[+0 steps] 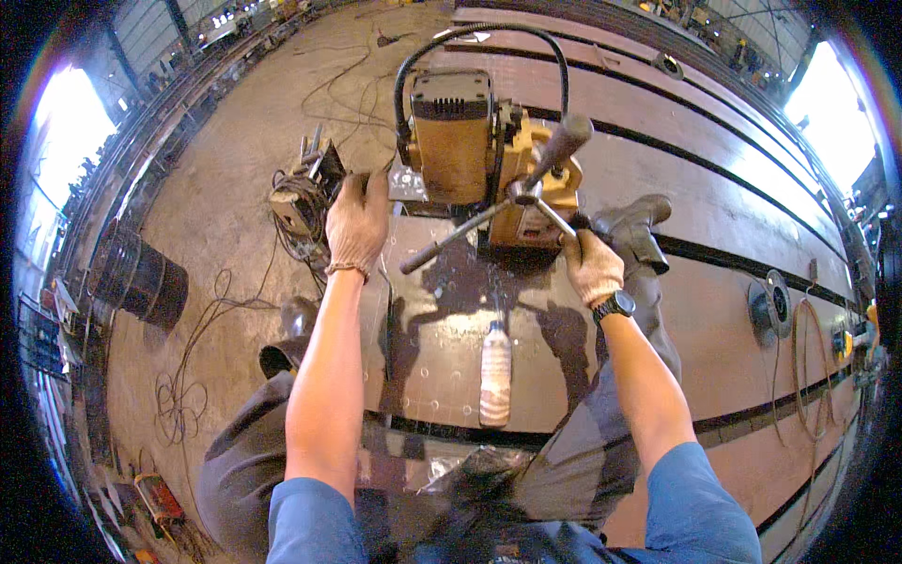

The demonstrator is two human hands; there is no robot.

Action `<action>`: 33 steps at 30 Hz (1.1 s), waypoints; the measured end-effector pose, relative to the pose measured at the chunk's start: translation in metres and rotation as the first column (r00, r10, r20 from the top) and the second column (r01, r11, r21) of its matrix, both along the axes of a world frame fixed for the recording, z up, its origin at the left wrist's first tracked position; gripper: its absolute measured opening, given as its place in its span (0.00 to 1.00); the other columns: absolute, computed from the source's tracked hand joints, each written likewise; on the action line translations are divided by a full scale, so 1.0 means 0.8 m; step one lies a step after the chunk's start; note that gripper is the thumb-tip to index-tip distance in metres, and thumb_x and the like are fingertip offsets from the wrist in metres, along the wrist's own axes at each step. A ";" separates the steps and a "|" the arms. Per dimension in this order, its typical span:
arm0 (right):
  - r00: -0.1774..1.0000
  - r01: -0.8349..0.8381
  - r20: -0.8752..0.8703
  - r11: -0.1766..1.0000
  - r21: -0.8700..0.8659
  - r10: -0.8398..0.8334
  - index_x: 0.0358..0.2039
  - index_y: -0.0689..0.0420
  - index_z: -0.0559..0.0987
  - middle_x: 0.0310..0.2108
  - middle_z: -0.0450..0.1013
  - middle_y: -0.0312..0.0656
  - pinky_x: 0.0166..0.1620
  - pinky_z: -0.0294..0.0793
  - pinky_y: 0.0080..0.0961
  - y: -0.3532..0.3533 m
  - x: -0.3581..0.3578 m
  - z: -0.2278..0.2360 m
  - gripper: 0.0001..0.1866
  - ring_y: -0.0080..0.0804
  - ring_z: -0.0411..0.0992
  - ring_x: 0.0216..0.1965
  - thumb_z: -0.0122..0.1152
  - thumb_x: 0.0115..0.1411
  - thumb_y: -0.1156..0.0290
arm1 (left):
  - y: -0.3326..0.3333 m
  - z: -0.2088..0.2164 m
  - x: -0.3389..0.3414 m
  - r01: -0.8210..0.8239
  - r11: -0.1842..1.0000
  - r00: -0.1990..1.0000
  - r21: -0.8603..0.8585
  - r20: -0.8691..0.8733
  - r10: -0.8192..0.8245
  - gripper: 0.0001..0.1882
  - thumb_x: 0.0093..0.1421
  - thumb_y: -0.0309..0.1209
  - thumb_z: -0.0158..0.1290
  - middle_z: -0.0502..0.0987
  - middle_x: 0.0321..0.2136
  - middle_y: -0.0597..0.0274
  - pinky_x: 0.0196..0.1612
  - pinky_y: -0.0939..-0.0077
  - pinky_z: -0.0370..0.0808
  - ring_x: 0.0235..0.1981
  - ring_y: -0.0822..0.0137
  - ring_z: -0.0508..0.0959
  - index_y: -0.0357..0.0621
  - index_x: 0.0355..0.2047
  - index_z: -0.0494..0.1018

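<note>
A yellow and black magnetic drill [453, 141] stands on a brown steel table in front of me, with a black hose looping over its top. Its three-spoked feed handle [524, 194] faces me. My right hand [594, 267], in a pale work glove, is closed around the lower right spoke. Left of the drill, my gloved left hand [357, 224] is closed next to a small metal plate [407, 184]; what its fingers hold is hidden. Between my forearms, a clear plastic bottle [495, 376] with whitish contents lies or stands on the steel surface; I cannot tell which.
Coiled cable hangs on a small machine [299, 209] left of my left hand. A black drum [141, 277] and loose cables lie on the floor farther left. Dark slots run across the steel table [742, 310]. A reel [770, 305] and hose sit at right. My boots flank the drill.
</note>
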State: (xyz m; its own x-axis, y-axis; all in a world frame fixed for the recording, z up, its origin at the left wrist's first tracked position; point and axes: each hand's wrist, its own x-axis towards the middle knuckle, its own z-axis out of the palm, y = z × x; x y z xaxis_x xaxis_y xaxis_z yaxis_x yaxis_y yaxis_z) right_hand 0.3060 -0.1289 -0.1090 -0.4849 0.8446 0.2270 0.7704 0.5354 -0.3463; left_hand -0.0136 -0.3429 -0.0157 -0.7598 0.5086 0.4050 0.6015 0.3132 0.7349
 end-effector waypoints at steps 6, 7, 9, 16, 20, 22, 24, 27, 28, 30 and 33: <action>0.990 -0.116 0.089 0.992 0.053 0.111 0.42 0.51 0.81 0.36 0.82 0.54 0.44 0.80 0.50 0.051 0.027 0.022 0.22 0.59 0.81 0.40 0.57 0.67 0.44 | 0.103 0.138 0.021 0.283 0.956 0.747 0.079 -0.643 -0.168 0.35 0.69 0.60 0.51 0.80 0.52 0.42 0.57 0.50 0.77 0.53 0.41 0.81 0.44 0.61 0.75; 0.992 -0.088 0.089 0.995 0.038 0.084 0.41 0.51 0.81 0.36 0.82 0.54 0.43 0.80 0.51 0.051 0.027 0.021 0.22 0.60 0.81 0.40 0.57 0.67 0.44 | 0.114 0.153 0.029 0.220 0.970 0.710 -0.104 -0.664 -0.233 0.37 0.68 0.63 0.51 0.80 0.54 0.42 0.59 0.50 0.77 0.55 0.42 0.80 0.45 0.62 0.74; 0.994 -0.054 0.096 0.999 0.003 0.054 0.41 0.51 0.81 0.36 0.82 0.53 0.43 0.80 0.51 0.040 0.018 0.024 0.22 0.60 0.81 0.41 0.56 0.68 0.43 | 0.127 0.159 0.020 0.140 0.936 0.711 -0.324 -0.625 -0.323 0.42 0.64 0.68 0.51 0.78 0.58 0.43 0.61 0.50 0.76 0.58 0.43 0.79 0.46 0.64 0.73; 0.997 -0.036 0.072 0.999 0.015 0.034 0.36 0.51 0.81 0.34 0.82 0.53 0.42 0.79 0.53 -0.004 0.015 0.032 0.25 0.61 0.81 0.38 0.56 0.67 0.40 | 0.134 0.167 0.001 0.229 0.880 0.828 -0.416 -0.391 -0.401 0.55 0.52 0.79 0.54 0.74 0.65 0.43 0.67 0.51 0.72 0.65 0.44 0.75 0.50 0.66 0.74; 0.987 -0.037 0.157 0.994 0.102 0.021 0.36 0.52 0.81 0.30 0.81 0.54 0.40 0.79 0.55 0.043 0.040 0.024 0.26 0.63 0.80 0.36 0.53 0.69 0.40 | 0.134 0.162 0.031 0.237 0.895 0.834 -0.377 -0.394 -0.387 0.54 0.51 0.76 0.58 0.74 0.65 0.43 0.67 0.52 0.72 0.65 0.44 0.75 0.50 0.67 0.73; 0.991 -0.042 0.133 0.995 0.090 0.030 0.36 0.53 0.81 0.31 0.81 0.55 0.40 0.78 0.56 0.033 0.028 0.028 0.27 0.63 0.80 0.37 0.52 0.70 0.40 | 0.134 0.161 0.016 0.233 0.902 0.832 -0.362 -0.406 -0.378 0.53 0.51 0.75 0.58 0.74 0.65 0.43 0.67 0.53 0.73 0.65 0.45 0.75 0.49 0.67 0.72; 0.994 -0.047 0.100 0.994 0.098 0.038 0.35 0.54 0.80 0.30 0.79 0.58 0.39 0.75 0.57 0.006 0.019 0.026 0.27 0.65 0.78 0.37 0.51 0.72 0.41 | 0.137 0.159 -0.007 0.293 0.901 0.809 -0.321 -0.418 -0.412 0.52 0.50 0.74 0.60 0.75 0.64 0.44 0.66 0.54 0.73 0.64 0.47 0.76 0.53 0.66 0.73; 0.993 -0.059 0.110 0.994 0.088 0.049 0.36 0.54 0.80 0.31 0.79 0.58 0.40 0.75 0.58 -0.006 0.014 0.035 0.29 0.65 0.78 0.38 0.48 0.72 0.39 | 0.144 0.161 -0.020 0.315 0.880 0.793 -0.354 -0.412 -0.449 0.50 0.49 0.73 0.62 0.76 0.63 0.45 0.66 0.54 0.73 0.64 0.47 0.76 0.58 0.65 0.75; 0.993 -0.055 0.112 0.995 0.085 0.045 0.36 0.54 0.80 0.31 0.80 0.58 0.40 0.75 0.58 -0.002 0.018 0.035 0.29 0.65 0.78 0.38 0.48 0.72 0.39 | 0.144 0.159 -0.015 0.324 0.885 0.797 -0.335 -0.407 -0.446 0.50 0.49 0.73 0.62 0.76 0.63 0.45 0.66 0.54 0.73 0.64 0.46 0.76 0.58 0.65 0.75; 0.989 -0.097 0.115 0.993 0.073 0.088 0.35 0.55 0.80 0.31 0.80 0.58 0.39 0.75 0.58 0.004 0.023 0.043 0.31 0.65 0.78 0.37 0.48 0.72 0.37 | 0.136 0.157 -0.008 0.330 0.897 0.809 -0.295 -0.401 -0.430 0.50 0.48 0.73 0.62 0.76 0.63 0.45 0.66 0.54 0.73 0.64 0.46 0.76 0.57 0.65 0.75; 0.982 -0.127 0.152 0.986 0.105 0.111 0.36 0.55 0.80 0.30 0.80 0.57 0.39 0.75 0.58 0.014 0.023 0.053 0.31 0.65 0.79 0.37 0.48 0.72 0.37 | 0.116 0.178 0.019 0.325 0.888 0.824 -0.325 -0.363 -0.434 0.47 0.54 0.66 0.62 0.78 0.59 0.37 0.65 0.58 0.74 0.62 0.47 0.78 0.42 0.63 0.75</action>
